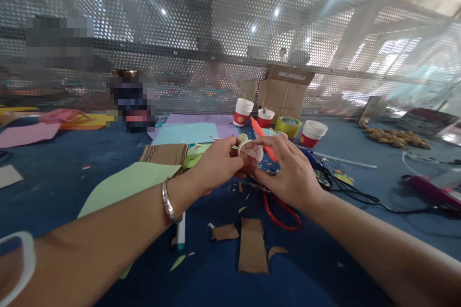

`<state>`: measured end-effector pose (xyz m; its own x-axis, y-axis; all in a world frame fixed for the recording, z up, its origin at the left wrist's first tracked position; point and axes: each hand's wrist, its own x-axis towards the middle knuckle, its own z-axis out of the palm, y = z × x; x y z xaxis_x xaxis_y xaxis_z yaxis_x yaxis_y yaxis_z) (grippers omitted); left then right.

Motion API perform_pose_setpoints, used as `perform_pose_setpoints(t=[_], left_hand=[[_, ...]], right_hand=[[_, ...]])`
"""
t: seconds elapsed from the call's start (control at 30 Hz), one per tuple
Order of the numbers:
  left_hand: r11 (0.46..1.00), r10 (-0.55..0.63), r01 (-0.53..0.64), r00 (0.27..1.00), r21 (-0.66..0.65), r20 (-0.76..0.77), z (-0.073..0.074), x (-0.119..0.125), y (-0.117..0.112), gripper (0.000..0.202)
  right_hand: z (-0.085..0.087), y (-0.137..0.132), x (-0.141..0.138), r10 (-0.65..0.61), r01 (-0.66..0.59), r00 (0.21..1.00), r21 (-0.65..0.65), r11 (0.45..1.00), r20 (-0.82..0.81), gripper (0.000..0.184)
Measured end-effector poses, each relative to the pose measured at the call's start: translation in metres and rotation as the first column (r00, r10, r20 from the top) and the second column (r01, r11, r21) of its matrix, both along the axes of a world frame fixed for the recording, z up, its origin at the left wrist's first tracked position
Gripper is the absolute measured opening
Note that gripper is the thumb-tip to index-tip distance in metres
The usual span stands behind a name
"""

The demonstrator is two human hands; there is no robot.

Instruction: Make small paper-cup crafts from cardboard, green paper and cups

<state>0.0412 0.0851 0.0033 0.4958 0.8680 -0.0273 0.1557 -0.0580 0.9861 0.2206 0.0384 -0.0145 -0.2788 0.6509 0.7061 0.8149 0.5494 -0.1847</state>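
A small white disc [251,151] with red lines drawn on its face is held up between my two hands. My left hand [219,163], with a silver bangle at the wrist, pinches its left edge. The fingers of my right hand [288,168] close around its right side. An orange marker [264,139] slants behind the disc by my right fingers; whether it is gripped or lying is unclear. Red-handled scissors [284,220] lie under my right hand, their blades mostly hidden. Cardboard pieces [252,244] and a teal-ended white marker [181,230] are on the blue table.
Green paper [126,182] and corrugated cardboard [163,153] lie left. Paper cups [242,114], a yellow tape roll [288,127] and a cardboard box [284,91] stand behind. Black cable [363,196] runs right, near a purple tool [432,189]. A perforated screen [180,24] rises at the back.
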Motion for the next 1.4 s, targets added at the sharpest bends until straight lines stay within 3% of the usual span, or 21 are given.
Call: perform_pose_setpoints(t=[0.2,0.37,0.43,0.6,0.67,0.87,1.03,1.23,1.4], left_hand=[[0.994,-0.033,0.035,0.999,-0.105,0.026,-0.001,-0.002,0.002,0.024],[0.992,-0.078,0.083,0.996,-0.09,0.053,-0.003,-0.001,0.0,0.033],[0.995,-0.084,0.085,0.996,-0.044,0.025,-0.004,-0.002,0.001,0.031],[0.976,-0.019,0.039,0.995,0.215,-0.094,-0.006,-0.005,0.005,0.018],[0.973,-0.014,0.035,0.995,0.228,-0.095,-0.005,-0.006,0.006,0.015],[0.992,-0.114,0.123,0.975,-0.035,0.193,-0.002,-0.008,0.005,0.021],[0.945,-0.139,0.251,0.887,-0.209,0.44,-0.005,-0.007,0.011,0.022],[0.933,-0.092,0.255,0.852,-0.255,0.515,-0.008,-0.006,0.012,0.023],[0.924,-0.001,0.191,0.868,-0.332,0.497,-0.005,-0.004,0.011,0.023]], right_hand=[[-0.001,-0.001,-0.001,-0.013,0.013,1.0,-0.049,0.999,0.002,0.043],[0.001,-0.001,-0.002,0.002,-0.006,0.999,-0.068,0.998,-0.046,0.041],[0.002,0.0,-0.003,0.011,-0.015,0.998,-0.075,0.997,-0.055,0.041],[0.002,0.001,-0.004,0.023,-0.031,0.998,-0.125,0.992,-0.066,0.038],[0.002,0.001,-0.004,0.031,-0.043,0.996,-0.146,0.988,-0.081,0.037],[0.004,0.003,-0.002,0.036,-0.053,0.993,-0.153,0.987,-0.111,0.032],[0.004,0.006,0.002,0.031,-0.049,0.992,-0.147,0.988,-0.125,0.031],[0.002,0.008,0.006,0.057,-0.08,0.985,-0.134,0.988,-0.165,0.03],[0.001,0.014,0.007,0.079,-0.109,0.977,-0.142,0.984,-0.2,0.028]])
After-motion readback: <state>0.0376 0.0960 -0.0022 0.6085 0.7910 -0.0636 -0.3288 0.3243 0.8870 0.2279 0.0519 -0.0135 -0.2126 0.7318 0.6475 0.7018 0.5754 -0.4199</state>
